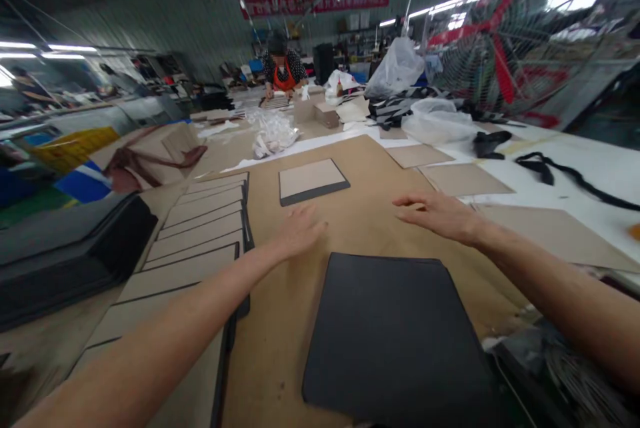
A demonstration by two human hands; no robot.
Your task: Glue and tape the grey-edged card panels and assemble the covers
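My left hand (301,229) reaches over the brown work surface (280,361), its fingers loosely apart and holding nothing. Just beyond it lies a beige board with a dark edge (313,179). On the right, my right hand (435,211) hovers with fingers stretched toward the middle, also holding nothing. Between my forearms, close to me, a stack of dark grey panels (395,335) lies flat. An overlapping row of beige boards with dark edges (200,228) runs along the left, partly behind my left forearm.
Far left stands a thick pile of dark sheets (65,248). Bare beige boards (465,179) lie on the right, near black straps (575,178) and clear plastic bags (437,121). A person in an orange apron (283,75) works at the far end. A large red-bladed fan (495,28) stands back right.
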